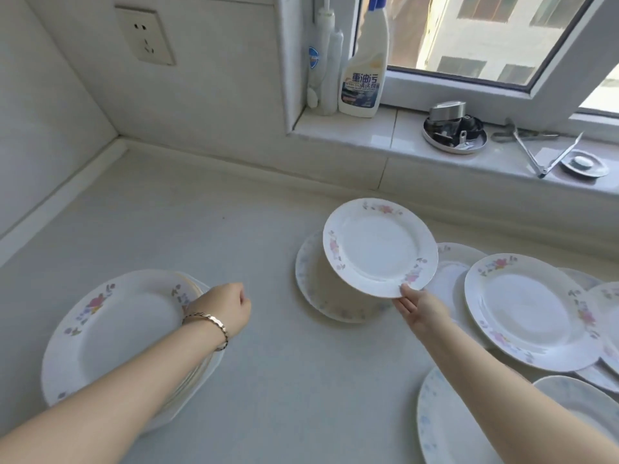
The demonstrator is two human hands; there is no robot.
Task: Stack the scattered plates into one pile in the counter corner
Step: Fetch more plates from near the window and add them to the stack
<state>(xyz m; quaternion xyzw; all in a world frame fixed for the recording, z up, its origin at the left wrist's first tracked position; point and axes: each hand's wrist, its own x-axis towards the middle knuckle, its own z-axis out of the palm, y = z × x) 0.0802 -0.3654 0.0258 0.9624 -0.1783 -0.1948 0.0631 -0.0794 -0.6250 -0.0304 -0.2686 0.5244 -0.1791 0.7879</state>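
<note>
Above the counter [268,363], right hand [420,308] pinches a tilted plate [380,247].

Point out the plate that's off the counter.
The pink-flowered plate the right hand holds by its rim, raised and tilted over a blue-patterned plate. All others lie on the counter or on each other.

Bare forearms, no sleeves — a gold-toned link bracelet [214,324] on the left wrist.

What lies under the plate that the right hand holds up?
A blue-patterned plate lies on the counter below the raised plate in the right hand. Its right part is covered.
</note>
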